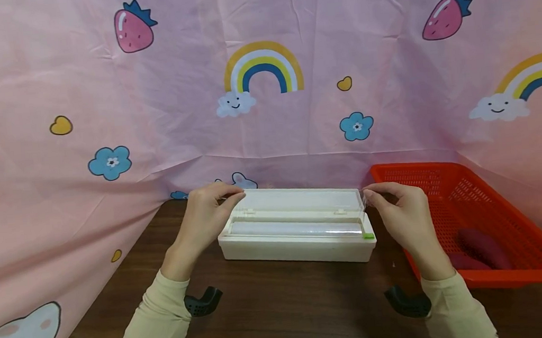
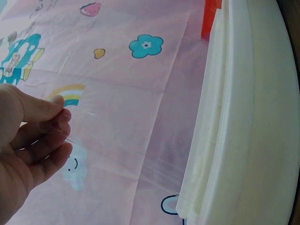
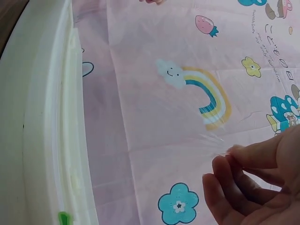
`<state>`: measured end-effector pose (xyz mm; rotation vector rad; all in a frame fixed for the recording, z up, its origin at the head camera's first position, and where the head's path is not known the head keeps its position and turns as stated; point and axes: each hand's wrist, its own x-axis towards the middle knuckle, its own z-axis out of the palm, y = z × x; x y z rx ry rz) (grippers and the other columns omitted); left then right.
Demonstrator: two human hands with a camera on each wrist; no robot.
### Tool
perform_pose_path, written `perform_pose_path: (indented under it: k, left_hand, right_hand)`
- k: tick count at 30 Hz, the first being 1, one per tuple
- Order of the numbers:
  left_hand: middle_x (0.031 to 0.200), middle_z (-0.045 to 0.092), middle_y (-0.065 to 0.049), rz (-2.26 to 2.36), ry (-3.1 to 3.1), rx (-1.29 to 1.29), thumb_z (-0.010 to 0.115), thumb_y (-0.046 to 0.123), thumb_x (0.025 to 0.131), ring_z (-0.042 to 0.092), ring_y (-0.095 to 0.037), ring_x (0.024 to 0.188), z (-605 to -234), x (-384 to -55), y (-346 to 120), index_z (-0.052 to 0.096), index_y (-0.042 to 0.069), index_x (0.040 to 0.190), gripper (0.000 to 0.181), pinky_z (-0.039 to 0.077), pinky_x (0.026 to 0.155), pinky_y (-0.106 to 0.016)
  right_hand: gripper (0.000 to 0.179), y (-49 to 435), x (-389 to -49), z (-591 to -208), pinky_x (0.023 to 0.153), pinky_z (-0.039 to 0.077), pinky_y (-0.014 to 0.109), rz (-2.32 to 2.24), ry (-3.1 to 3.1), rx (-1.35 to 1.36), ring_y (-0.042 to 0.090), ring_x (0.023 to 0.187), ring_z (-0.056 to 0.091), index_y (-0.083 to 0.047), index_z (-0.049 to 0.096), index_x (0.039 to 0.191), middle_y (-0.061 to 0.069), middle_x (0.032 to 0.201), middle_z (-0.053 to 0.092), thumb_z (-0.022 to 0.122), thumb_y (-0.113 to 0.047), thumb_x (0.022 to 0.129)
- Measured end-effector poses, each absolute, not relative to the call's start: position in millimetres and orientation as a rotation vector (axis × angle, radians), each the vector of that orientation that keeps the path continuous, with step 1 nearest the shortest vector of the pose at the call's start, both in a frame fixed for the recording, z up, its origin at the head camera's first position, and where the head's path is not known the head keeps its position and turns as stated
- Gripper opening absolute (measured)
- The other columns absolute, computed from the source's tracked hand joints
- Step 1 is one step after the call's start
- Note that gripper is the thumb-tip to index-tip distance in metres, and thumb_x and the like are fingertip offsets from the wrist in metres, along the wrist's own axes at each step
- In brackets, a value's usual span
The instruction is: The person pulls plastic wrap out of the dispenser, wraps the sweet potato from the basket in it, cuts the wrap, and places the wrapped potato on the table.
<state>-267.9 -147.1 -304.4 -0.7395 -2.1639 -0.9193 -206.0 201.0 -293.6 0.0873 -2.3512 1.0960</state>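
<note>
A long white cling film dispenser (image 1: pixel 296 252) rests on the table with its lid (image 1: pixel 302 200) raised at the back. Inside lies a roll (image 1: pixel 295 228) of clear film, and a green slider (image 1: pixel 368 235) sits at the right end of the front edge. My left hand (image 1: pixel 205 214) pinches the clear cling film (image 2: pixel 154 171) between thumb and fingers, above the dispenser's left end. Beyond the right end, my right hand (image 1: pixel 405 214) pinches the film's other side. Between the hands the film is stretched and nearly invisible, with fine creases near the right fingertips (image 3: pixel 234 152).
To the right stands a red plastic basket (image 1: pixel 523 278) holding dark red, elongated items (image 1: pixel 485 247). A patterned pink cloth (image 1: pixel 273 131) hangs behind and beside the dark wooden table (image 1: pixel 282 306). Black curved pieces (image 1: pixel 204 301) are at both wrists.
</note>
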Motion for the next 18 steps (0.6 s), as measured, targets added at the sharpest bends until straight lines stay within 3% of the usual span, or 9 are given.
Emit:
perform_pose_path:
  k: [5,12,18]
  left_hand:
    - [0.083,0.076,-0.005,-0.936,-2.136,-0.735,0.080,0.008,0.087,0.066,-0.013,0.070,-302.4,-266.0,-145.3,0.081,0.006,0.092,0.005,0.053,0.062,-0.028]
    - [0.084,0.077,-0.004,-0.929,-2.087,-0.733,0.080,0.008,0.087,0.068,-0.013,0.072,-298.6,-262.7,-146.3,0.081,0.006,0.092,0.006,0.053,0.062,-0.023]
    - [0.087,0.078,-0.005,-0.942,-2.049,-0.734,0.080,0.008,0.087,0.072,-0.016,0.077,-294.3,-258.8,-146.2,0.081,0.004,0.091,0.006,0.051,0.066,-0.012]
  right_hand:
    - [0.024,202.1,-204.4,-291.7,0.072,0.051,0.008,1.176,-2.332,0.064,0.007,0.081,0.066,-0.005,0.078,0.112,0.016,0.103,0.078,0.068,-0.022,0.099]
    - [0.026,202.6,-202.1,-288.3,0.074,0.052,0.009,1.247,-2.295,0.055,0.014,0.084,0.067,-0.005,0.077,0.115,0.016,0.104,0.077,0.068,-0.023,0.099]
    - [0.027,201.9,-198.0,-284.5,0.074,0.053,0.011,1.292,-2.261,0.044,0.004,0.080,0.064,-0.006,0.077,0.117,0.017,0.105,0.076,0.069,-0.024,0.098]
